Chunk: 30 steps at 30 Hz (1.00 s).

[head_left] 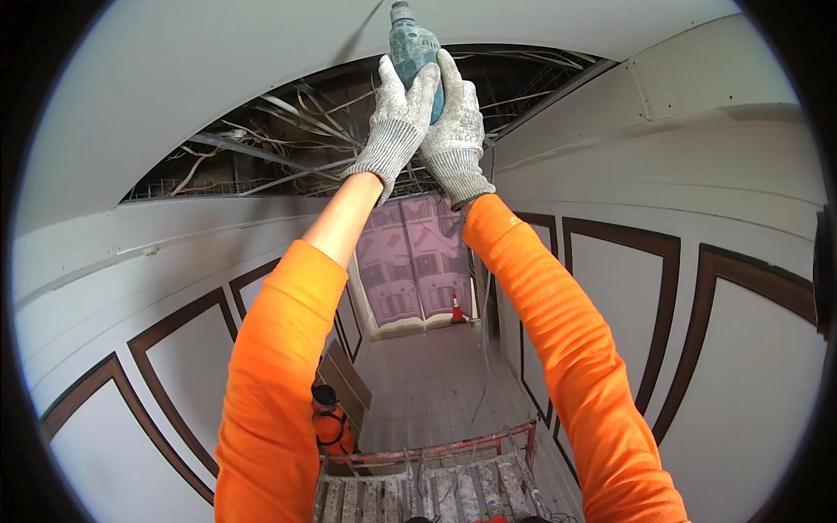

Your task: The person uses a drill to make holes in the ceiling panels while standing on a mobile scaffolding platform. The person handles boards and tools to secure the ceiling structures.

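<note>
Overhead, a dusty teal power drill (pixel 413 48) points upward, its nose end close to the white ceiling board (pixel 261 52); whether the tip touches the board I cannot tell. My left hand (pixel 403 113), in a whitish knit glove, is wrapped round the drill's body from the left. From the right, my right hand (pixel 457 122) in a matching dusty glove grips it too, fingers pointing up. The drill's lower part is mostly hidden behind my palms. Both arms are raised in orange sleeves.
Behind my hands a ceiling opening (pixel 288 131) shows cables and metal framing. Below are a slatted platform (pixel 418 488) with a red rail (pixel 418 455) and a hanging cable. A person in orange (pixel 332 427) stands lower left. A traffic cone (pixel 457 308) stands by the far purple sheeting (pixel 410 253).
</note>
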Available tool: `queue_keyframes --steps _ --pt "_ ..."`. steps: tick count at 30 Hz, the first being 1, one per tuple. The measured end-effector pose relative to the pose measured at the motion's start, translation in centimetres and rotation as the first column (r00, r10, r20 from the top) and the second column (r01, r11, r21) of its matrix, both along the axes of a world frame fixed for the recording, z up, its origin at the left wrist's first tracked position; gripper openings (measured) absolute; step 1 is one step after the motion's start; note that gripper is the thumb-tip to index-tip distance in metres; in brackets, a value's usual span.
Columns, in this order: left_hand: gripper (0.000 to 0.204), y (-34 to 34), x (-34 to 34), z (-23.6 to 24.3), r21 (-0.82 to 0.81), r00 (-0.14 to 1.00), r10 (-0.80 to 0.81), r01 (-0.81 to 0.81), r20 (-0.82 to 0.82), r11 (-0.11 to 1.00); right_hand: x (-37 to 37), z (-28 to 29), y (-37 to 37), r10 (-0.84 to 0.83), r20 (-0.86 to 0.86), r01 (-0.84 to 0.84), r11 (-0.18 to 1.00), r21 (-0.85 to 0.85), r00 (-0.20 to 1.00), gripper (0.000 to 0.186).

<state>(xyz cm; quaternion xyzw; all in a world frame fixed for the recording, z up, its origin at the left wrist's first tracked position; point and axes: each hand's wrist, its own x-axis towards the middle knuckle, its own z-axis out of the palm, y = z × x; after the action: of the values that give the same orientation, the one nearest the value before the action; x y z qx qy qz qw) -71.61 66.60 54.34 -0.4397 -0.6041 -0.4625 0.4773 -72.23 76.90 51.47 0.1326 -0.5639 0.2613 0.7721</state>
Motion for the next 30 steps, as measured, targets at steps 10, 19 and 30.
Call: queue_keyframes --steps 10,19,30 --pt "0.107 0.2 -0.8 0.9 -0.055 0.998 0.044 -0.047 -0.053 0.997 -0.1 0.1 0.2 0.017 -0.052 -0.016 1.000 0.012 0.998 0.098" --pt "0.109 -0.4 -0.4 1.6 -0.048 0.994 0.048 -0.052 -0.094 0.997 -0.2 0.5 -0.2 0.015 -0.086 -0.013 1.000 0.022 0.996 0.097" --pt "0.106 -0.1 0.0 2.0 -0.037 0.995 0.070 -0.073 -0.078 0.997 0.1 0.8 0.0 0.010 -0.071 -0.007 0.999 0.050 0.997 0.101"
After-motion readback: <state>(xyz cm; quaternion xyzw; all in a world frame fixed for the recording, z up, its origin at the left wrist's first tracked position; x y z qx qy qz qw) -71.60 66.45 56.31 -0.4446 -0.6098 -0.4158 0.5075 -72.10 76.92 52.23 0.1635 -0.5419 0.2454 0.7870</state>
